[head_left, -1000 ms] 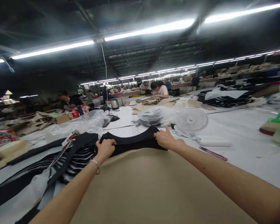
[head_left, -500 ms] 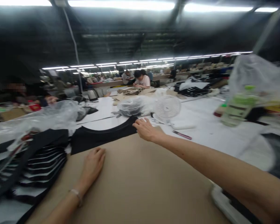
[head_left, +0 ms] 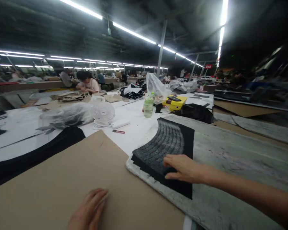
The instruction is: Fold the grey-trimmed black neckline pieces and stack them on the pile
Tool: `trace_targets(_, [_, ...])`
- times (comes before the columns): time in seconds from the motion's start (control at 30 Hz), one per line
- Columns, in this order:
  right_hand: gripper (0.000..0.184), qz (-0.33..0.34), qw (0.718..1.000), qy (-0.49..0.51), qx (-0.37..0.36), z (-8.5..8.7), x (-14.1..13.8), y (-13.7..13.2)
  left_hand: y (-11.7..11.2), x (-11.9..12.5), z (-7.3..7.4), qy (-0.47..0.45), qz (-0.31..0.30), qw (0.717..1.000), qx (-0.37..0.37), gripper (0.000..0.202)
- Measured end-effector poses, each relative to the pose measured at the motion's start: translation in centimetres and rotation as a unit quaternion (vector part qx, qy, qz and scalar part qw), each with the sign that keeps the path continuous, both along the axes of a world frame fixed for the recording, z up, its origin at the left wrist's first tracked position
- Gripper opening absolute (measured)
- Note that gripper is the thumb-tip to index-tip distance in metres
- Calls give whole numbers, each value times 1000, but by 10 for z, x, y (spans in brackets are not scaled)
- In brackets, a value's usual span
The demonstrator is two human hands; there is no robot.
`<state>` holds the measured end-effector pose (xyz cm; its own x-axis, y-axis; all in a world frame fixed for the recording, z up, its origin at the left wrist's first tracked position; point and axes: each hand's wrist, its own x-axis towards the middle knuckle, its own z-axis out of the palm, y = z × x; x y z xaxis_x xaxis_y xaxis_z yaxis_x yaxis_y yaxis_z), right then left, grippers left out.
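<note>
My left hand [head_left: 89, 209] rests low on a large brown board [head_left: 69, 166], its fingers loosely bent and nothing visible in them. Farther right, my right hand [head_left: 183, 167] reaches over a stack of black fabric pieces [head_left: 163, 143] with curved grey stripes. Its thumb and fingers are apart; whether the fingertips touch the top piece I cannot tell. The stack lies on a worn grey board [head_left: 235, 156], near its left edge. A plain black fabric piece [head_left: 55, 145] lies along the far left edge of the brown board.
On the white table surface [head_left: 132, 127] stand a white fan [head_left: 102, 112] and a green-tinted bottle [head_left: 148, 107]. Small red-handled snips [head_left: 118, 131] lie between them and the brown board. Clear plastic [head_left: 69, 113], a yellow box [head_left: 176, 103] and a person [head_left: 92, 84] are beyond.
The view has swung right, bringing the grey board and striped stack into sight. My right hand has left the plain black fabric and moved over the stack. My left hand remains on the brown board.
</note>
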<state>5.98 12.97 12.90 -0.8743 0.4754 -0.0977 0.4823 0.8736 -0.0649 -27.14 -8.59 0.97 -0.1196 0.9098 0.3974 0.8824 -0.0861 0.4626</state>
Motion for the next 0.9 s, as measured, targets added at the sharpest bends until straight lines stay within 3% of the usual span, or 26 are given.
trace_targets(0.13, [36,-91,996,24,-6,-26,40,-21,42,107,29,2,-111,993,-30,41])
trace_targets(0.27, [20,-79,996,44,-12,-37,47,-23,77,171,28,32,-122,989,-73,54])
trace_targets(0.37, [8,-60,996,63,-33,-42,49,-15,88,185,21,46,-113,988,-97,53])
trace_targets(0.5, [7,-59,986,121,-94,-47,55,-1,86,186,18,53,-81,991,-96,48])
trace_targets(0.63, [10,-127,953,215,-174,-41,79,32,85,191,21,62,-59,992,-90,46])
trace_targets(0.77, [17,-244,886,338,-203,-11,146,81,91,200,24,75,-40,993,-78,46])
trace_targets(0.9, [41,-339,798,480,-131,39,245,115,96,207,20,67,-20,996,-57,37])
